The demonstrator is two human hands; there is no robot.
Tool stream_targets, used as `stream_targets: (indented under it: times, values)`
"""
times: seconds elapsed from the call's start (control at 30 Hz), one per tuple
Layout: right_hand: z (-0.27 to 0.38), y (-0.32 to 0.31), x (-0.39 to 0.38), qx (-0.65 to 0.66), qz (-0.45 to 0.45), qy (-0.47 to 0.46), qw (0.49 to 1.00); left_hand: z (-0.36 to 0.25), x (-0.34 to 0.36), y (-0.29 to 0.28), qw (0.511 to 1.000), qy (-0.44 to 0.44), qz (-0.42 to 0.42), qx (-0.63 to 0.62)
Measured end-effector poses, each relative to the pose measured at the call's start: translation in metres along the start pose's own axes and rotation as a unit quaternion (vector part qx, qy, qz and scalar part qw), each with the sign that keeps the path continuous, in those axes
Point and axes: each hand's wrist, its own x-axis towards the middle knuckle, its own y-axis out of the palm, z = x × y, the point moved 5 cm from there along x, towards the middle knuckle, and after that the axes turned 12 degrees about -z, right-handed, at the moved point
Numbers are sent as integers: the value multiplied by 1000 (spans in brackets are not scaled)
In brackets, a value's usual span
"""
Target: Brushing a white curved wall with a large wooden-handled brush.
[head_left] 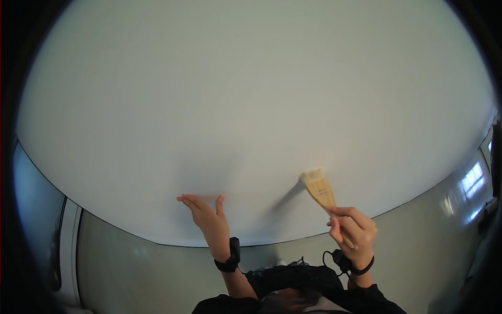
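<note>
A wide flat brush (pixel 320 189) with a pale wooden handle and light bristles is in my right hand (pixel 355 230). My fingers close around the lower handle, and the bristles point up and a little left. The bristle end is at a broad white surface (pixel 251 94), where the brush casts a slanting shadow; whether it presses on the surface I cannot tell. To the left, my left hand (pixel 209 217) is open and holds nothing. Its fingers stretch left with the thumb apart, near the same surface, and a soft shadow falls above it.
The white surface fills most of the view and ends in a curved lower edge. Below it shows a greyish floor (pixel 125 256). A bluish panel with a pale frame (pixel 70 246) stands at the far left. Bright window-like reflections (pixel 472 180) lie at the right. Both wrists wear black straps with small devices.
</note>
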Motion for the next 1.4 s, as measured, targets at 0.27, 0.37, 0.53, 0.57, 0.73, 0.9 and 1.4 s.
stream_targets:
  times: [0.27,0.37,0.53,0.57,0.73,0.9,1.4]
  values:
    - [-17,39,-14,84,133,113,981,-9,9,-21,993,-108,34,23]
    - [-5,30,-4,154,127,109,974,-6,8,-31,993,-115,30,17]
    - [15,3,18,221,28,44,974,-29,4,-53,987,-101,109,-64]
    - [18,-3,21,218,-24,11,976,-31,4,-56,987,-98,110,-59]
    - [-5,-25,11,150,-99,-20,984,-38,-5,-79,994,-103,-36,-29]
    - [-5,-3,-11,110,-54,115,986,12,13,-88,993,-98,-68,19]
    - [60,66,38,137,-99,113,979,82,89,-56,996,-68,65,-9]
